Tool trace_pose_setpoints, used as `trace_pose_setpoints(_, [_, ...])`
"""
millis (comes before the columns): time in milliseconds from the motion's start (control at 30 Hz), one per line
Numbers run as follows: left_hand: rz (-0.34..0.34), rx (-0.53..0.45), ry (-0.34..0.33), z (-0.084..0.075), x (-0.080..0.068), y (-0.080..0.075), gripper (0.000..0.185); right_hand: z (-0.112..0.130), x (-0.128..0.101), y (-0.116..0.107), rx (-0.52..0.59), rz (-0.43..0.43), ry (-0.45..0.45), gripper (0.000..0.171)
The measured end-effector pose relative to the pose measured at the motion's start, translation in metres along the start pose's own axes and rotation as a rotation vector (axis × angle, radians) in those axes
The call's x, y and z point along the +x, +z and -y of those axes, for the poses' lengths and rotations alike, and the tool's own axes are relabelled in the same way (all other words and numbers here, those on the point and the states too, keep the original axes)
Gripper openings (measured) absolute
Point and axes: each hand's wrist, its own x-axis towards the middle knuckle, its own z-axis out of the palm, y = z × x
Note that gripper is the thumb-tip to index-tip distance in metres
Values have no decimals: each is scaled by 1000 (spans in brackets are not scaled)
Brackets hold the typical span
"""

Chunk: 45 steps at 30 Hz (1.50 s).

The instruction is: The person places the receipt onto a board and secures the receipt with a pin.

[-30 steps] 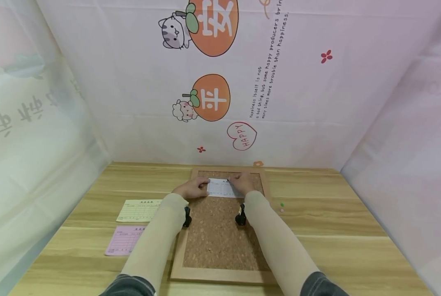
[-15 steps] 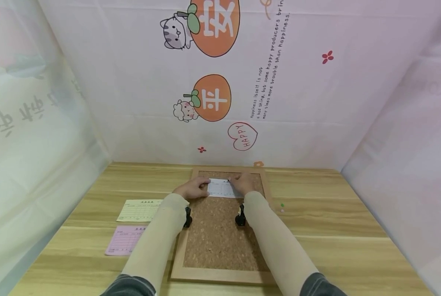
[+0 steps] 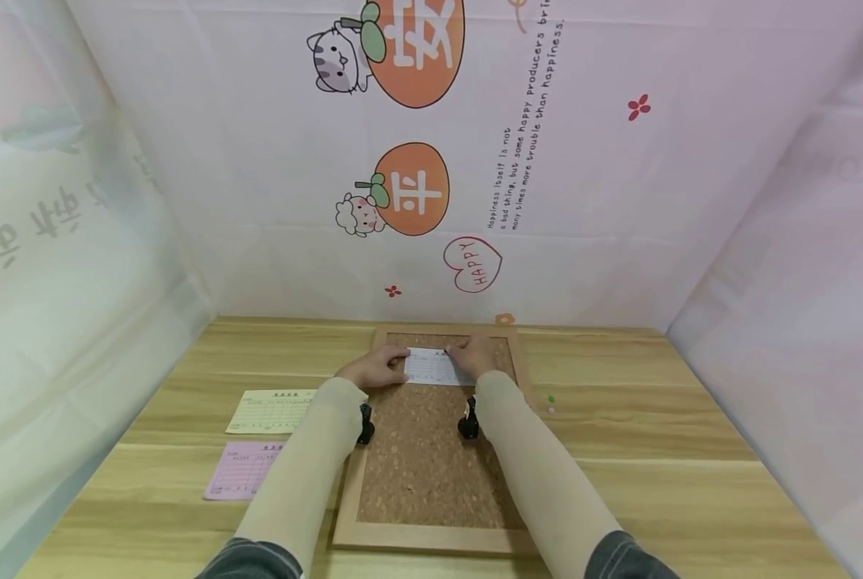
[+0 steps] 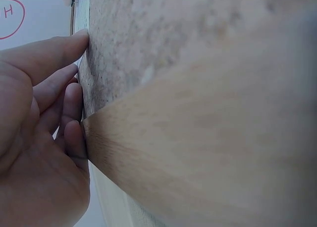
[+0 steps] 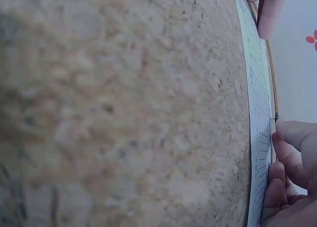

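A white printed paper slip (image 3: pixel 429 368) lies across the upper part of a wood-framed corkboard (image 3: pixel 424 466). At its left end my left hand (image 3: pixel 373 368) rests with thumb and fingertips on the slip; in the left wrist view the lower fingers touch the board's wooden frame (image 4: pixel 148 152). Over the slip's upper right, my right hand (image 3: pixel 476 359) pinches a small dark push pin (image 5: pixel 276 116) between thumb and index finger. Its thin needle points at the paper in the right wrist view. The other right fingers lie against the slip, covering its right end.
Left of the board, a yellow slip (image 3: pixel 268 412) and a pink slip (image 3: pixel 241 470) lie on the wooden table (image 3: pixel 655 482), partly behind the left sleeve. A small green piece (image 3: pixel 551 399) and a pink one (image 3: pixel 551 411) lie right of the board. Printed cloth (image 3: pixel 583 265) hangs behind.
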Motion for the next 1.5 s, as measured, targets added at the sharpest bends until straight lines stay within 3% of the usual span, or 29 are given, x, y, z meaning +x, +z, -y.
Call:
trace_pose_setpoints(533, [-9, -20, -10, -3, -3, 0, 59, -3, 2, 6, -74, -50, -69, 20])
trace_pose_setpoints(933, [-1, -5, 0, -4, -2, 2, 60, -8, 4, 10, -93, -63, -72, 23])
trace_pose_setpoints(1300, [0, -4, 2, -3, -3, 1, 60, 1, -15, 6, -88, -60, -50, 21])
trace_pose_setpoints(1500, [-8, -3, 1, -2, -2, 1, 60, -6, -4, 8, -86, -38, -82, 22])
